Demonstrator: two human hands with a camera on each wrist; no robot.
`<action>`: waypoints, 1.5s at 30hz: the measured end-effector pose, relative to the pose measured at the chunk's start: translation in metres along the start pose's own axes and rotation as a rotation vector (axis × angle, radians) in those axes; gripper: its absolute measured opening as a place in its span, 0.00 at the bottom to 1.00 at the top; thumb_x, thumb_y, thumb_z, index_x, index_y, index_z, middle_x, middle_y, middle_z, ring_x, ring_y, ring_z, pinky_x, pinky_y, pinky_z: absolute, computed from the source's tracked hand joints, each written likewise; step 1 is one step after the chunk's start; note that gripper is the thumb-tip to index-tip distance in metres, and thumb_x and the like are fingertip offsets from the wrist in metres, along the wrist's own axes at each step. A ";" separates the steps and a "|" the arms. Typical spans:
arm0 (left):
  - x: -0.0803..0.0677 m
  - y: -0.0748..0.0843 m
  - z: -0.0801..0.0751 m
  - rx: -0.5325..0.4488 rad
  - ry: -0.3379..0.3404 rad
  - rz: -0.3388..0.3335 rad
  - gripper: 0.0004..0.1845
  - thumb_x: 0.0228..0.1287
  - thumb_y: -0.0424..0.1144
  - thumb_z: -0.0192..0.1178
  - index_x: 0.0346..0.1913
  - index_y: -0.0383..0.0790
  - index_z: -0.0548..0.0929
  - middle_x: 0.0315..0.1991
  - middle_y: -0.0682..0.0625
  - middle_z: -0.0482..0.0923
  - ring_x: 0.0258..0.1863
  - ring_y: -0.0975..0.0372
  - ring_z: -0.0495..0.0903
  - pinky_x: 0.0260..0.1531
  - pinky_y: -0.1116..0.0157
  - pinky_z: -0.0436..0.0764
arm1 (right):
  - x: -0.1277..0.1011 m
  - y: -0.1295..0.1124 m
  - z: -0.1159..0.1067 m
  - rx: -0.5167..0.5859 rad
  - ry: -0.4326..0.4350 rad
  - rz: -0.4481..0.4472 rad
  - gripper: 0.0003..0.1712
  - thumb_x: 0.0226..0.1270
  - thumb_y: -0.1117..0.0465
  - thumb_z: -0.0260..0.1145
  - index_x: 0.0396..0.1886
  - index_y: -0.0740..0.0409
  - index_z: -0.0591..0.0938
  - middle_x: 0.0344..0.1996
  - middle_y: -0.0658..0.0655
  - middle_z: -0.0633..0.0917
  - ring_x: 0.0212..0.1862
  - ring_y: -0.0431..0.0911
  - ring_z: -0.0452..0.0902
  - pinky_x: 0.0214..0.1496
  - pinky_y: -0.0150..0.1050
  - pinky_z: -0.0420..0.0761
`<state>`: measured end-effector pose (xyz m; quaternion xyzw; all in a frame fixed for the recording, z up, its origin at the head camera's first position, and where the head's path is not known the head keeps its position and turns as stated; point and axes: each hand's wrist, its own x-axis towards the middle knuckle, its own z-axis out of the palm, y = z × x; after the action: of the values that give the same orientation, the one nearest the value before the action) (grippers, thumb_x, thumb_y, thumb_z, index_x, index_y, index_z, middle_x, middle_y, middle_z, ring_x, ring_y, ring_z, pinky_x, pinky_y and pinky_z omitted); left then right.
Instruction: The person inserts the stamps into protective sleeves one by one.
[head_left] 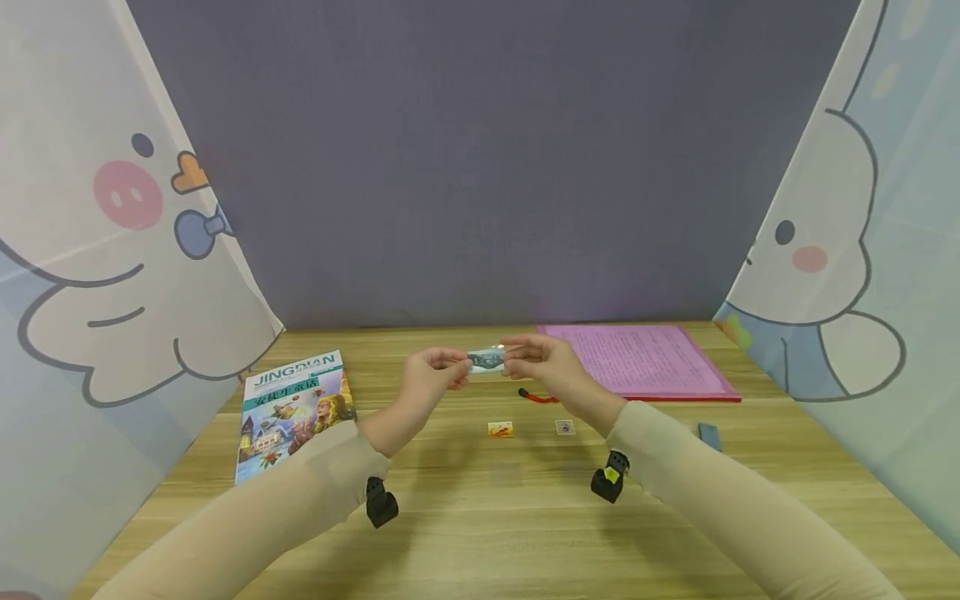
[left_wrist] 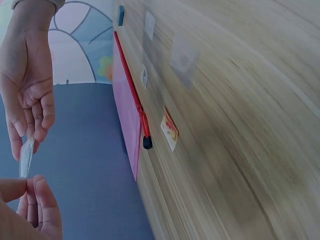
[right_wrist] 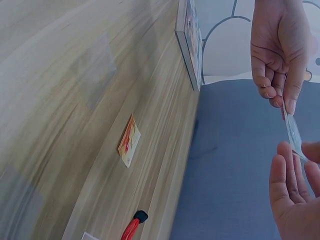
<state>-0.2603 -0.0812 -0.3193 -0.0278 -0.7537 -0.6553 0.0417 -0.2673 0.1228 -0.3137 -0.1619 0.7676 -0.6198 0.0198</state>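
Observation:
Both hands hold up a small stamp-like card in a clear sleeve [head_left: 486, 359] above the table. My left hand [head_left: 431, 379] pinches its left end between thumb and fingers, and my right hand [head_left: 551, 367] pinches the right end. Seen nearly edge-on, the sleeve [right_wrist: 293, 131] spans the gap between the fingertips in the right wrist view. Below the hands, an orange-and-yellow stamp [head_left: 500, 429] and a pale stamp with a dark motif [head_left: 565, 427] lie on the wood. Faint clear sleeves [left_wrist: 184, 59] lie flat nearer the front.
A children's magazine [head_left: 292, 412] lies at left. At the back right is a pink document folder [head_left: 637, 358], with a red cord with a black tip [head_left: 536, 397] beside it. A small blue-grey block [head_left: 708, 436] sits at right. Printed panels flank the wooden table [head_left: 480, 550].

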 end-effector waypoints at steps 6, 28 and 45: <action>0.000 -0.003 -0.007 0.011 -0.027 -0.003 0.14 0.61 0.31 0.65 0.50 0.32 0.82 0.38 0.32 0.84 0.23 0.63 0.83 0.29 0.66 0.85 | 0.003 0.002 0.008 -0.027 -0.001 -0.008 0.26 0.61 0.70 0.68 0.60 0.65 0.76 0.44 0.62 0.84 0.40 0.39 0.83 0.48 0.34 0.84; 0.002 -0.024 -0.043 0.085 -0.023 -0.008 0.16 0.63 0.31 0.64 0.54 0.32 0.80 0.29 0.45 0.85 0.22 0.61 0.82 0.31 0.62 0.87 | 0.014 0.020 0.050 0.065 -0.031 0.111 0.26 0.58 0.73 0.69 0.58 0.61 0.78 0.39 0.61 0.85 0.44 0.54 0.83 0.52 0.44 0.84; 0.001 -0.047 -0.063 0.152 -0.015 -0.081 0.16 0.63 0.32 0.65 0.53 0.34 0.80 0.34 0.40 0.85 0.22 0.60 0.82 0.35 0.57 0.87 | 0.017 0.039 0.078 0.073 -0.053 0.159 0.28 0.56 0.75 0.69 0.59 0.64 0.77 0.35 0.61 0.86 0.31 0.42 0.83 0.50 0.53 0.84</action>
<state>-0.2641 -0.1500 -0.3567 0.0011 -0.8021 -0.5971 0.0117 -0.2743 0.0517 -0.3657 -0.1159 0.7542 -0.6393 0.0951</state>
